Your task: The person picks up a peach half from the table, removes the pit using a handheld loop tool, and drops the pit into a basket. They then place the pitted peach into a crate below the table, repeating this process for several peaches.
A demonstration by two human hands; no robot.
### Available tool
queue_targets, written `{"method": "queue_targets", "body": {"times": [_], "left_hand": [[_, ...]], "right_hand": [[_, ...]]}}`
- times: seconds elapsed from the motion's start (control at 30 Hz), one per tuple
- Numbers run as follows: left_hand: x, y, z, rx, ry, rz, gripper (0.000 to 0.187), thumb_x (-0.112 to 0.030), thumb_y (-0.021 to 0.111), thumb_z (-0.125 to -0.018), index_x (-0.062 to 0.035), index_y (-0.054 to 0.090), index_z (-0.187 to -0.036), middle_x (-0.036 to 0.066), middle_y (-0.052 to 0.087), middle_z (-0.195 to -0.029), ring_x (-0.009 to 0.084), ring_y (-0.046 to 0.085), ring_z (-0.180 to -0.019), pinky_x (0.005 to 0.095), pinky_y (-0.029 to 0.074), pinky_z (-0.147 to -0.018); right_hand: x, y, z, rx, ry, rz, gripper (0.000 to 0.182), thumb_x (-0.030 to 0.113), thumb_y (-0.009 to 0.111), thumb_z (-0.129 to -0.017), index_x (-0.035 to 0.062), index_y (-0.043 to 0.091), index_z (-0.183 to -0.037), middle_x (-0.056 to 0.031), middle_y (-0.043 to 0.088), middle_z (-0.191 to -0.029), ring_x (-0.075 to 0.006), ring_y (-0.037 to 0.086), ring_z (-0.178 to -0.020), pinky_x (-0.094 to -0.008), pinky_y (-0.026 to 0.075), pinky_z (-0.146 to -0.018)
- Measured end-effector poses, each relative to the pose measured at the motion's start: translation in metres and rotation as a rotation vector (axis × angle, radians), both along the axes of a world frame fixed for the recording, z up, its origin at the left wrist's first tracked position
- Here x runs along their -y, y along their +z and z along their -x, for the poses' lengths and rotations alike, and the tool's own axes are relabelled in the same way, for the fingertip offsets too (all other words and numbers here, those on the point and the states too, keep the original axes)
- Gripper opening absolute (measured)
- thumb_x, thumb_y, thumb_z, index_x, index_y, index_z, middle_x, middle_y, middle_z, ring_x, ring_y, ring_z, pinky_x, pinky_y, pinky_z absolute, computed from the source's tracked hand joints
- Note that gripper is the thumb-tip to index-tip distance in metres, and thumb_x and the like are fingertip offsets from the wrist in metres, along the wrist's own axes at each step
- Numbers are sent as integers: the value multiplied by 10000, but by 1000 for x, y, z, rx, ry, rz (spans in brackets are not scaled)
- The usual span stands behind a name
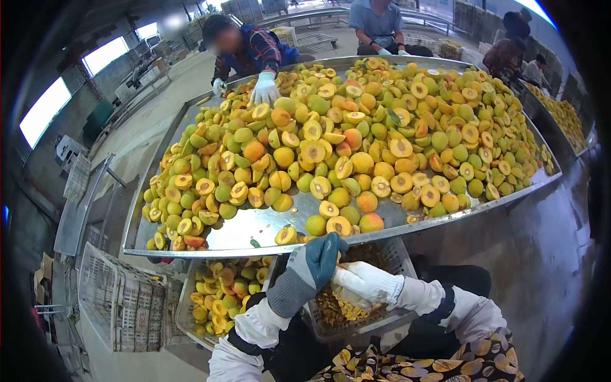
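My left hand (pixel 312 266), in a grey glove with a blue-green coated palm, is closed at the table's front edge. Against it is my right hand (pixel 366 283), in a white glove, its fingers curled in. A bit of yellow-orange shows between the two hands; what each one grips is mostly hidden. Just beyond them, halved and whole yellow-green fruit (pixel 312 153) is heaped on a metal table (pixel 245 230). Below my hands a crate (pixel 401 258) holds brown and yellow bits. To its left, another crate (pixel 184 302) holds halved fruit.
Stacked empty crates (pixel 137 305) stand at the lower left. Across the table a co-worker's gloved hand (pixel 265 89) touches the fruit. Another person (pixel 377 25) sits at the far side, and more people are by a second fruit table (pixel 560 118) at the right.
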State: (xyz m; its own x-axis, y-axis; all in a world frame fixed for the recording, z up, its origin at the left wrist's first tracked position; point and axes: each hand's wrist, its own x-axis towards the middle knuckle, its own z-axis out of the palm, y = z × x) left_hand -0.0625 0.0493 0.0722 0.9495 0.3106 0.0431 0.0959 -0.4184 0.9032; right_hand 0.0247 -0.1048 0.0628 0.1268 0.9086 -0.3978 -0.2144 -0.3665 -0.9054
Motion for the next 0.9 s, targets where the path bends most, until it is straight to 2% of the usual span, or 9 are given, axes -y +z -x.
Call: {"method": "queue_targets", "body": {"times": [0.13, 0.33, 0.43, 0.47, 0.57, 0.6, 0.63, 0.8, 0.9], "left_hand": [[-4, -6, 0, 83, -30, -111, 417, -285, 404, -1077, 5, 680, -959, 137, 698, -835, 228, 689, -778, 340, 549, -754], [-10, -8, -10, -62, -52, -176, 446, -332, 399, -1075, -13, 681, -942, 139, 698, -827, 262, 690, -788, 359, 544, -757], [-13, -19, -13, -59, -43, -149, 452, -373, 414, -1067, -31, 687, -955, 150, 702, -829, 309, 697, -802, 384, 542, -756], [-14, -15, -14, -54, -24, -122, 451, -378, 418, -1065, -34, 689, -958, 149, 699, -821, 305, 696, -795, 380, 543, -754], [-12, -6, -16, 89, 37, 86, 464, -348, 384, -1083, -13, 688, -980, 125, 712, -885, 226, 688, -849, 345, 535, -807], [-11, -8, -18, 207, 52, 176, 472, -340, 369, -1088, -5, 686, -987, 120, 715, -913, 208, 681, -874, 339, 532, -827], [-9, -10, -20, 328, 67, 264, 480, -331, 354, -1094, 3, 684, -995, 116, 717, -940, 190, 675, -899, 333, 529, -847], [7, -4, -19, 467, 89, 375, 527, -352, 302, -1107, 22, 669, -1050, 119, 712, -1029, 182, 661, -956, 334, 521, -888], [13, -11, -20, 432, 133, 495, 501, -316, 303, -1104, 26, 667, -1063, 136, 715, -1026, 215, 672, -959, 351, 525, -888]], "right_hand": [[-1, 2, -3, -15, 30, 85, 435, 477, 458, -1035, 66, 553, -927, -24, 484, -566, -121, 485, -450, -289, 388, -417], [-6, -2, -3, 484, 38, 55, 519, 502, 402, -1026, 20, 594, -1014, -182, 660, -754, -366, 671, -735, -451, 520, -667], [-9, -16, -8, 724, 33, 15, 539, 510, 375, -1020, 22, 599, -1068, -228, 686, -887, -452, 648, -911, -503, 509, -783], [-10, -27, -8, 705, -28, -138, 543, 528, 402, -1020, 16, 584, -1012, -174, 642, -711, -369, 653, -651, -456, 524, -607], [-13, 17, -8, -252, -108, 232, 541, 556, 429, -1016, 34, 555, -956, -73, 517, -555, -222, 503, -403, -368, 439, -406], [-7, 25, -3, -428, -190, 103, 543, 610, 466, -993, 74, 530, -929, 39, 382, -502, -81, 339, -335, -265, 313, -320], [-5, 7, -10, -691, -94, -64, 545, 624, 467, -989, 87, 551, -948, 66, 395, -512, -68, 370, -351, -252, 314, -327], [-2, -8, -17, -1075, 46, -226, 498, 579, 450, -1012, 99, 574, -971, 92, 412, -537, -33, 374, -367, -215, 284, -313], [3, -5, -18, -925, 3, -162, 488, 570, 449, -1015, 101, 571, -955, 92, 412, -532, -32, 370, -361, -203, 282, -307]]}}
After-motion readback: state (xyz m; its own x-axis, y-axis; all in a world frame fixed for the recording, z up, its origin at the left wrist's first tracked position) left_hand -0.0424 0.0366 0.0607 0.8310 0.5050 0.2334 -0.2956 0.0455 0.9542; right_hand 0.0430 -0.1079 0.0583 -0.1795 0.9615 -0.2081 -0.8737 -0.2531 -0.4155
